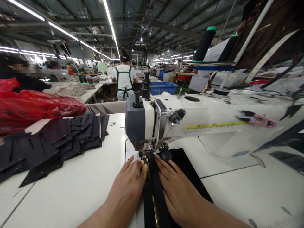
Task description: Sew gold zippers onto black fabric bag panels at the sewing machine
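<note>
A black strip with a gold-toothed zipper [155,205] runs lengthwise under the presser foot of a white and grey sewing machine [136,122]. My left hand [130,182] is at the zipper's left edge, just before the needle, with its fingers bent and closed on it. A small dark bit shows between those fingers; I cannot tell what it is. On the other side of the strip my right hand [174,183] lies flat with fingers stretched out, pressing the black fabric [190,171]. The stitching point is mostly hidden behind the foot and fingertips.
Dark cut pieces [78,133] lie in an overlapping pile on the left, beside a red plastic bag [42,103]. Pink-handled snips [258,118] rest against the machine arm. Black thread cones [203,44] stand upper right. Beyond are a blue basket [162,88] and a person [124,77] facing away.
</note>
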{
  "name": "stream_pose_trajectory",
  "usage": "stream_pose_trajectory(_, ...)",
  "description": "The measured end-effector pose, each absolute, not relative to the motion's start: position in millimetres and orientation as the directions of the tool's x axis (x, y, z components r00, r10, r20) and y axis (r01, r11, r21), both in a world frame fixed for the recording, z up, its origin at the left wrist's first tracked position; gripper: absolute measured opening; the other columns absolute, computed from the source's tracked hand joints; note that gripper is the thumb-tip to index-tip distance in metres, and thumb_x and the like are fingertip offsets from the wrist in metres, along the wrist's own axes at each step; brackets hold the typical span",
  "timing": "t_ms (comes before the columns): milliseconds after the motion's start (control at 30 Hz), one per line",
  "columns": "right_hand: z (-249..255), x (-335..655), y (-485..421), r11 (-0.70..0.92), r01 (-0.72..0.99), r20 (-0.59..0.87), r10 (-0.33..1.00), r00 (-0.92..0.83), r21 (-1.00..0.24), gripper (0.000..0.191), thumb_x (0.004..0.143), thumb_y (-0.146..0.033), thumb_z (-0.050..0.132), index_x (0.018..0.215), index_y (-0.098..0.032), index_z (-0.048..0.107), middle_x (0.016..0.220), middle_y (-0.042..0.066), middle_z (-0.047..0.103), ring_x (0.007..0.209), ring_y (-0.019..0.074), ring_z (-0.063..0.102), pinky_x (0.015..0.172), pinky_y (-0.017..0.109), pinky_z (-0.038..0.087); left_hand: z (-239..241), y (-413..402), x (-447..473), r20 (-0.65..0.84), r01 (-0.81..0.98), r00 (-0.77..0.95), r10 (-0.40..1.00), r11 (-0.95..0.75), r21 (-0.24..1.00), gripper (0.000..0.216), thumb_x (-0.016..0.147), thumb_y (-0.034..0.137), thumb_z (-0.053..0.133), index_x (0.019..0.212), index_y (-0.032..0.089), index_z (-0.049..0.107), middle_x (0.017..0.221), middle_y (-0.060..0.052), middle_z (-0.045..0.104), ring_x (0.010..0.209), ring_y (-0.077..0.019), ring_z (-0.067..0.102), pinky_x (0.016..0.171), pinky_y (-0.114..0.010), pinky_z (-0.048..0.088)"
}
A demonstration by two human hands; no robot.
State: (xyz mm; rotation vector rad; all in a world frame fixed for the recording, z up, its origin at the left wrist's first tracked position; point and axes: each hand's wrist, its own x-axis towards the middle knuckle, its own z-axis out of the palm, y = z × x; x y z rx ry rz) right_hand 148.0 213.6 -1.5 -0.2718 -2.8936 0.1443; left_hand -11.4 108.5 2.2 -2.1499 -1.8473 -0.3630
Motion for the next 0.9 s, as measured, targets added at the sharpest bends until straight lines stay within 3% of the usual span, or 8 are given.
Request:
stream_pose_trajectory(467, 1.8, 148.4, 214.5, 0.972, 0.167, 0.211, 0.2, -0.957, -0.164, 0.052, 0.082, -0.012, 0.038, 0.134, -0.014, 0.038, 0.143, 0.008, 0.03, 0.134, 0.0226, 0.016, 0.109, 0.047, 0.019, -3.1, 110.5, -16.2, 0.39, 0.978, 0.204, 0.898, -0.165, -0.131, 0.031, 0.085, 0.007, 0.038, 0.113, 0.007, 0.052, 0.11, -0.016, 0.059, 0.108, -0.0244, 0.054, 0.096, -0.043, 0.043)
stream_pose_trajectory(900, -2.5, 143.8, 215.5, 0.969, 0.157, 0.281, 0.207, -0.937, -0.193, 0.052, 0.085, -0.013, 0.039, 0.136, -0.014, 0.033, 0.141, 0.012, 0.034, 0.133, 0.0227, 0.021, 0.108, 0.048, 0.02, -5.0, 116.0, -19.6, 0.433, 0.986, 0.159, 0.887, -0.165, -0.025, 0.03, 0.086, 0.008, 0.041, 0.114, 0.014, 0.051, 0.112, -0.013, 0.055, 0.109, -0.0251, 0.051, 0.093, -0.045, 0.046)
